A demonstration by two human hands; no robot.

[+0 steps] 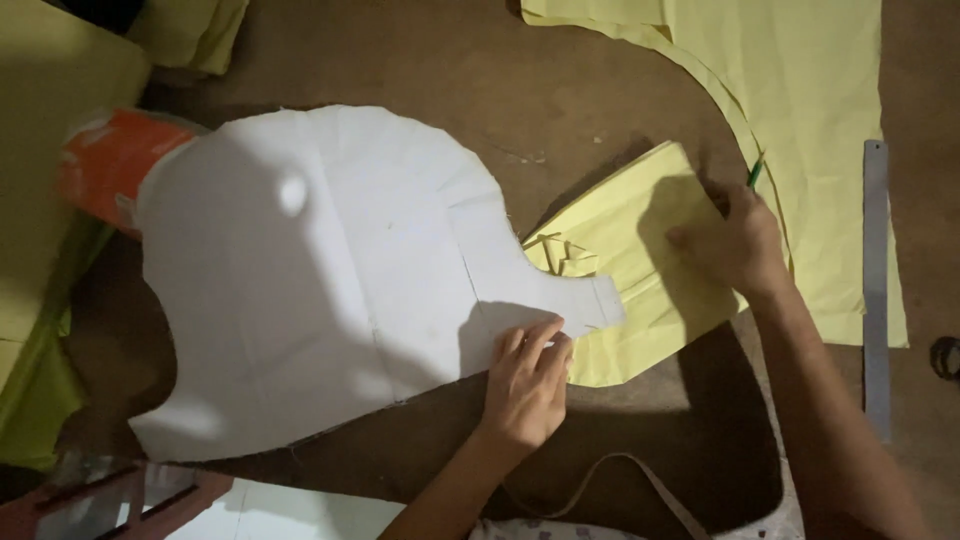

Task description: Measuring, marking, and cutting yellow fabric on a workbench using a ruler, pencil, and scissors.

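The left hand [528, 385] lies flat, fingers together and bent at the tips, pressing down the lower edge of a large white paper pattern piece [320, 280], close to where that piece narrows into a short tab. The right hand [735, 240] rests palm down on a folded piece of pale yellow fabric [640, 270] and pinches a thin green pencil [756, 172], whose tip sticks up past the knuckles.

The pattern is one broad sheet with a rounded top, a scooped notch on its left side and faint creases and pencil lines across it. Its long axis runs roughly left to right, and the narrow tab points right, overlapping the yellow fabric. The fabric under the right hand is a wedge-shaped folded piece, with its long axis slanting from lower left to upper right; small crumpled folds show at its left edge, just beside the tab.

Both lie on a brown table [560, 90]. There are two yellow pieces near the hands: the folded one and a larger flat sheet of yellow fabric [800, 90] with a curved cut edge at the upper right. One long grey metal ruler [876, 290] lies upright along the right side, partly on that sheet. An orange package [105, 165] sits at the left, half hidden by the pattern.
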